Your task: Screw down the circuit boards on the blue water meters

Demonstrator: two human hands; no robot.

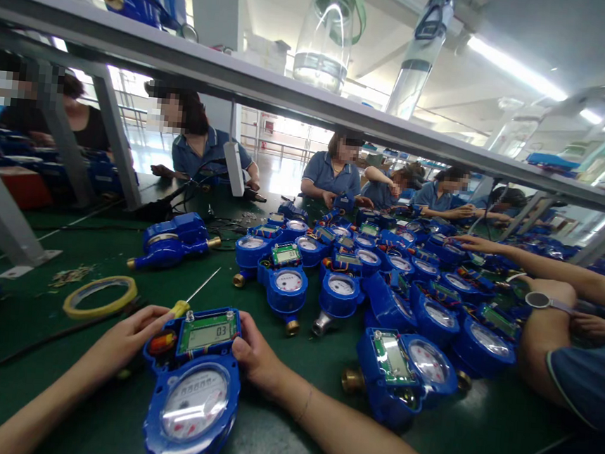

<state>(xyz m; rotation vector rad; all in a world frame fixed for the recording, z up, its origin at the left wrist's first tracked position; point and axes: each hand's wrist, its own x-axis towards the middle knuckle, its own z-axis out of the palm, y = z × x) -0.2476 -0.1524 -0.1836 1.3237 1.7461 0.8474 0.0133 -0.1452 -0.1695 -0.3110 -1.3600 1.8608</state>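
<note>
Blue water meter (192, 402) at lower frame edge, left hand (123, 340) gripping yellow screwdriver (180, 308), right hand (255, 354) clasping meter

Head view, facing forward and down across green workbench (285, 430); left hand (123, 338), right hand (257, 354) close; far edges seemingly warped.
</note>
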